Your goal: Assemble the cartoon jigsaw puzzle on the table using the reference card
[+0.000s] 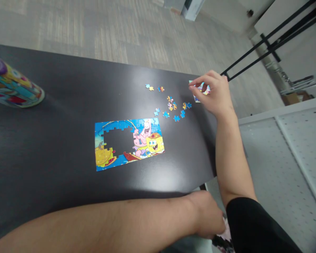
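My right hand (213, 92) is over a small picture card (196, 98) at the table's far right edge. Its thumb and forefinger curl into a ring, tips nearly meeting at the card's left side; anything between them is too small to make out. Low in the view, my left hand (208, 215) hangs past the near table edge, back of the hand up and fingers mostly hidden. A partly assembled cartoon jigsaw puzzle (154, 142) lies mid-table, with a gap in its centre left. Several loose puzzle pieces (171, 104) are scattered between puzzle and card.
A colourful cylindrical tin (15, 86) stands at the left of the dark table (68, 147). Beyond the right end are a black metal frame (268, 47) and a pale perforated panel (284, 158). Carpeted floor (107, 31) lies behind the table.
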A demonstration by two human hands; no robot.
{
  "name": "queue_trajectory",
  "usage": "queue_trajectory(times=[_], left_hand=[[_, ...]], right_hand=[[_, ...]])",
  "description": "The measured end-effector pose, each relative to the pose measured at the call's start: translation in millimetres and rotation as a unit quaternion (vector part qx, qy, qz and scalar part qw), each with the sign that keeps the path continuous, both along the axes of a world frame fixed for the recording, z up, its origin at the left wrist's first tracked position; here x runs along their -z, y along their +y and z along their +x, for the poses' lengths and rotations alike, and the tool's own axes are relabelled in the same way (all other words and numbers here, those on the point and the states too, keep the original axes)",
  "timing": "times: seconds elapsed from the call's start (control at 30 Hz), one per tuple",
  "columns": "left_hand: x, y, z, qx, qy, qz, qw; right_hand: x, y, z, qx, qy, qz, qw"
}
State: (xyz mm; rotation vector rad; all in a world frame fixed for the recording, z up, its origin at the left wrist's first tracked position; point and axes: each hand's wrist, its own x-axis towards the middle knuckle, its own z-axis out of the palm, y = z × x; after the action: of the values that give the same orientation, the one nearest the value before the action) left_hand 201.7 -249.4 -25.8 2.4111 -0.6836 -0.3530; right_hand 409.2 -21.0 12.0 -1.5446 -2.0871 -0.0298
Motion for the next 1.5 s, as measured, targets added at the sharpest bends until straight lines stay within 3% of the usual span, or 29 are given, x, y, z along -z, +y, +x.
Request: queue_trajectory(times=[0.23, 0.6, 0.87, 1.17, 1.5], left_hand=[[3.0, -5.1, 2.6, -0.002, 0.005, -0.002, 1.000], [10.9, -11.3, 3.5, -0.025, -0.015, -0.022, 0.999], [5.4, -7.2, 4.0, -0.023, -0.016, -0.021, 0.999], [-0.3, -5.7, 3.9, -0.025, -0.014, -0.030, 0.999], [-8.7, 2.5, 2.9, -0.028, -0.013, -0.042, 0.999]], right_hand=[[-6.8, -8.0, -21.9, -0.086, -0.009, -0.121, 0.989], [8.7, -3.0, -23.7, -0.162, 0.060, -0.156, 0.973], [7.8, -7.7, -42.2, -0.137, 0.054, -0.174, 0.974], [8.2, -5.4, -37.7, -0.131, 0.074, -0.161, 0.975], [-1.4, -15.7, -56.8, -0.168, 0.135, -0.243, 0.946]])
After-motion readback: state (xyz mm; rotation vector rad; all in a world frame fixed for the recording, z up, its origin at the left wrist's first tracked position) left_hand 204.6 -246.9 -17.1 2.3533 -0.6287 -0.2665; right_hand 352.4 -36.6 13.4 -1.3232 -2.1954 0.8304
